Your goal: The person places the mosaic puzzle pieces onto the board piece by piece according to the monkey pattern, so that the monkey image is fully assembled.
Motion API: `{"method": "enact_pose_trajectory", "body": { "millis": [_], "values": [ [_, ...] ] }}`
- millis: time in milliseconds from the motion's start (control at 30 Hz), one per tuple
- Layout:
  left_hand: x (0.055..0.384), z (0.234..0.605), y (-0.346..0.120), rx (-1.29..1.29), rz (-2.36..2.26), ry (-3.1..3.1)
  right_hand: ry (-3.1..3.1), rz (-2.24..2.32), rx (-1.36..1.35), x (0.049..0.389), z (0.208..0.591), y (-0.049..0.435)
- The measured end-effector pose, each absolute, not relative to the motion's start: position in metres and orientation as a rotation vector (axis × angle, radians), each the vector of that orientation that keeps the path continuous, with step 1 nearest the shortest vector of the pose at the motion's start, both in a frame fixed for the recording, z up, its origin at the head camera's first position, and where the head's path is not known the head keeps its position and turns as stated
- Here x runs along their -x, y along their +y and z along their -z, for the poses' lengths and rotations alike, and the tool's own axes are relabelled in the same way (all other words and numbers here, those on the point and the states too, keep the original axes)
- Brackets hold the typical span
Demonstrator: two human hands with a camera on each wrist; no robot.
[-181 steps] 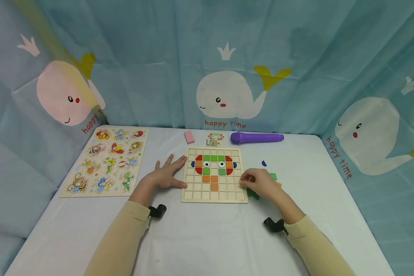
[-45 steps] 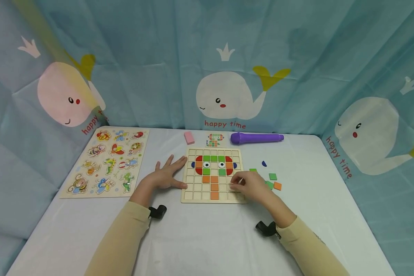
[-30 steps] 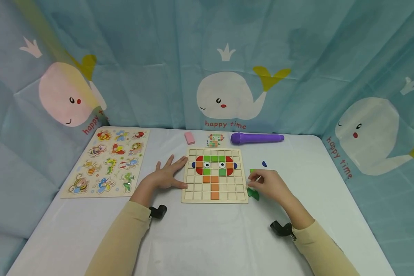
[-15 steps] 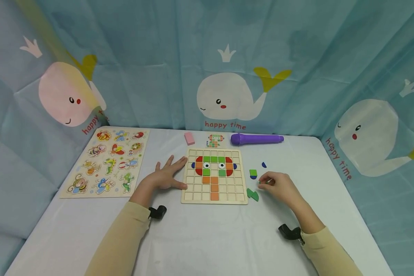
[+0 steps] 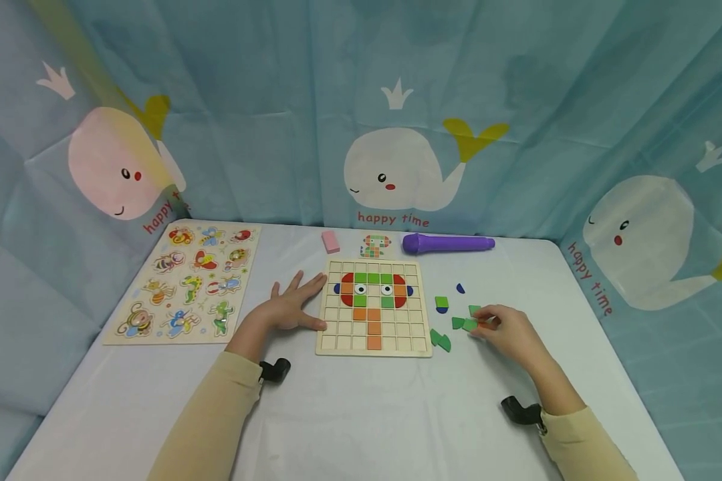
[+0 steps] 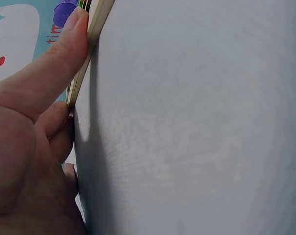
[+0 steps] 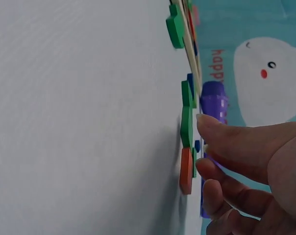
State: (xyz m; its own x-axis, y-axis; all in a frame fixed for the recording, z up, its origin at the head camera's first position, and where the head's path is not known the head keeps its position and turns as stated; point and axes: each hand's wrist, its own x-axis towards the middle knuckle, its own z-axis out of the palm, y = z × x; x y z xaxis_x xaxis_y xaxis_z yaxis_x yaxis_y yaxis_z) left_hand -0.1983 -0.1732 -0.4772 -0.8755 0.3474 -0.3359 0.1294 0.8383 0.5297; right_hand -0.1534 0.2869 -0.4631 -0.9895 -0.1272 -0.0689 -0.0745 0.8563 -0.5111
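My left hand (image 5: 287,307) lies with spread fingers against the left edge of a wooden grid board (image 5: 337,337); in the left wrist view its thumb (image 6: 64,58) is on the edge. Red, green, orange and blue tiles and two eye tiles form a head on the grid, with an orange column (image 5: 374,327) below. My right hand (image 5: 508,334) is over loose pieces right of the board, thumb and fingers bent and slightly apart. Beneath its fingertips are green pieces (image 5: 469,325) and an orange square (image 7: 186,171), which the hand hides in the head view. I see nothing between its fingertips.
Nearer the board lie two green pieces (image 5: 440,339), a green square (image 5: 442,302) on a blue piece, and a blue half-round (image 5: 460,288). Behind stand a pink block (image 5: 330,242), a pattern card (image 5: 376,246) and a purple microphone-shaped tube (image 5: 448,244). An insect puzzle (image 5: 183,284) lies left.
An orange square has been added at the bottom of the column. My right hand has moved from over the board rightward to the loose pieces. My left hand has stayed in place.
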Motion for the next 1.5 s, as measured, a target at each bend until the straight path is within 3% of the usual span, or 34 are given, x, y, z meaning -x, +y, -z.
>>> {"method": "enact_pose_trajectory", "body": {
  "millis": [1500],
  "values": [
    [0.199,0.48,-0.173,-0.373,-0.698,2.591,2.933,0.814,0.157,0.164,0.464,0.284]
  ]
}}
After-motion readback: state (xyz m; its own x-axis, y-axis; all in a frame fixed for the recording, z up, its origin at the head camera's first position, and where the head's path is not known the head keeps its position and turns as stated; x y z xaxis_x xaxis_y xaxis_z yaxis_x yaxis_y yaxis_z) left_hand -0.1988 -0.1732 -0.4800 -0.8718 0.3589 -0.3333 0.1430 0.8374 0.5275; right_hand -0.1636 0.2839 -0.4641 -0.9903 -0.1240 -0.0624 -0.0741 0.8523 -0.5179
